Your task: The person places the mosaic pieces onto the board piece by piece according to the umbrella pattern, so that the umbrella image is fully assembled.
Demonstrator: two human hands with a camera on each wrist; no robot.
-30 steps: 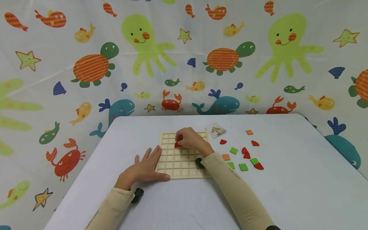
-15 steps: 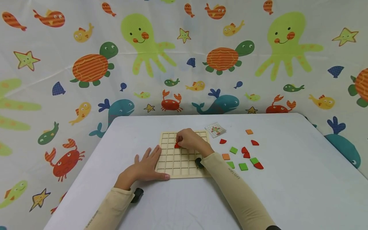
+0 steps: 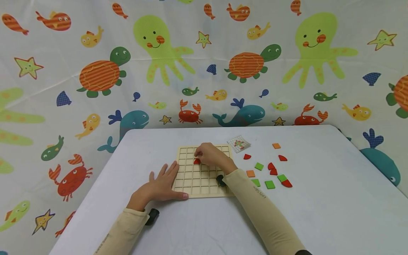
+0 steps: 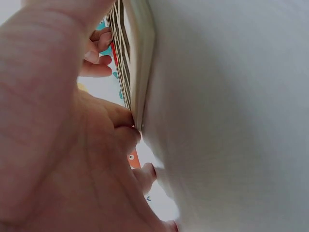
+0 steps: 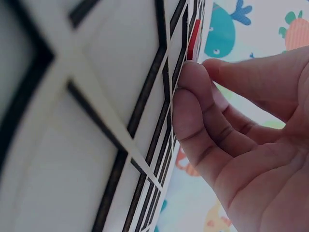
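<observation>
A pale wooden grid board (image 3: 191,184) lies on the white table. My left hand (image 3: 162,186) rests at its left side, fingers spread and thumb along the near edge. In the left wrist view this hand (image 4: 96,150) touches the board's rim (image 4: 145,58). A red quarter-circle tile (image 3: 197,161) sits in a cell of an upper row. Just above it is my right hand (image 3: 211,154), its fingers loosely bent. In the right wrist view the red tile (image 5: 193,41) shows beyond the fingertips of the right hand (image 5: 241,121), not visibly between thumb and finger.
Right of the board lie loose tiles: several red quarter-circles, such as one red tile (image 3: 282,158), several green squares, such as one green tile (image 3: 270,185), and orange squares, such as one orange tile (image 3: 276,146). A pattern card (image 3: 239,144) lies by the board's far right corner.
The fingers of my right hand have come off the red tile, which now shows more plainly on the board. My left hand has stayed in place.
</observation>
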